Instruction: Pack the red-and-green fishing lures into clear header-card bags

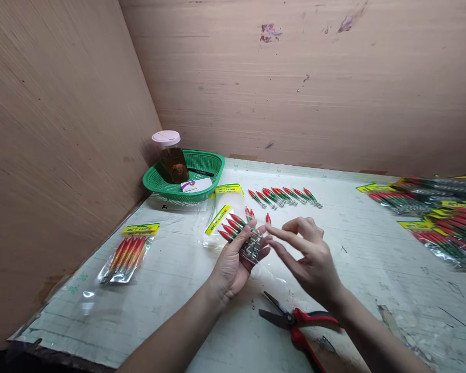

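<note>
My left hand (pixel 233 264) is closed around a clear plastic bag of fishing lures (pixel 236 228) with red heads, green bodies and metal hooks. A yellow "BCT LURE" label (pixel 217 220) shows just past the red heads. At the hook end of the bag is my right hand (pixel 305 254), its thumb and index finger apart near the plastic. Beyond my hands, a few loose lures (pixel 268 218) lie partly hidden by my fingers. Further back, several more red and green lures (pixel 281 197) lie in a row beside stacked bags (pixel 229 194) with yellow headers.
Red-handled pliers (pixel 293 318) lie jaws apart near my right forearm. A bag of orange-red lures (pixel 128 254) is at left. Behind it stands a green basket (pixel 151 181) holding a pink-lidded jar (pixel 173 160), a card and a pen. Packed lures (pixel 446 233) are piled at right.
</note>
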### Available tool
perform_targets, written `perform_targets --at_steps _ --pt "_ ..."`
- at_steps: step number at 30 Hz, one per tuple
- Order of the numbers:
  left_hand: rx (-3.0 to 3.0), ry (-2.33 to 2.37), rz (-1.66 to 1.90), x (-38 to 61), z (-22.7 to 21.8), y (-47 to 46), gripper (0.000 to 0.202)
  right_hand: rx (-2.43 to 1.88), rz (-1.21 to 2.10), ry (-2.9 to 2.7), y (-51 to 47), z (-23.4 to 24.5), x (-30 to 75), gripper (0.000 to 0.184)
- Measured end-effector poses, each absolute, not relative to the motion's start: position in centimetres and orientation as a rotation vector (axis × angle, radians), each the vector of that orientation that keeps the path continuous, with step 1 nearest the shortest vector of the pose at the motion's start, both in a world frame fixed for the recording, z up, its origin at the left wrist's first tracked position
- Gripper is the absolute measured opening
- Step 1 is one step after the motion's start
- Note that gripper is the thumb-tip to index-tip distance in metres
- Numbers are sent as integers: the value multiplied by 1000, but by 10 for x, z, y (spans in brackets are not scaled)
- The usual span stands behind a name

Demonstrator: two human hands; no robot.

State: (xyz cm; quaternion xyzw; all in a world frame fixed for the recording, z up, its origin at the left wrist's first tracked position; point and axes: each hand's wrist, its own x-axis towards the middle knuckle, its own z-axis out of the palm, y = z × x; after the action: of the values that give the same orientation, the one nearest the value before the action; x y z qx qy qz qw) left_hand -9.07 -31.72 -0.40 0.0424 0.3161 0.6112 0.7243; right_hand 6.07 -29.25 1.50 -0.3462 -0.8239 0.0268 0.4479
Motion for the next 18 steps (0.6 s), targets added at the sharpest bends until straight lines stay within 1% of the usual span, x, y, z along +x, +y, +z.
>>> perform_targets --at_steps 3,7,10,12,15,18 --pt "39 699 1403 -97 0 -312 22 -925 190 -2001 -274 12 80 17" --pt "13 687 1450 -102 2 -308 22 -1022 306 -2320 -249 -17 92 13" --pt "2 691 1430 -102 -1 -308 24 -1005 326 -2399 -243 -43 84 14" --pt "1 682 1429 -101 -2 -308 25 -1002 316 -2406 -245 -48 80 13" --pt "-9 679 1451 -101 -3 -308 25 -988 306 -2373 -256 -29 91 10" --pt "-24 686 1457 -102 -2 -307 23 -936 402 -2265 -275 17 115 13"
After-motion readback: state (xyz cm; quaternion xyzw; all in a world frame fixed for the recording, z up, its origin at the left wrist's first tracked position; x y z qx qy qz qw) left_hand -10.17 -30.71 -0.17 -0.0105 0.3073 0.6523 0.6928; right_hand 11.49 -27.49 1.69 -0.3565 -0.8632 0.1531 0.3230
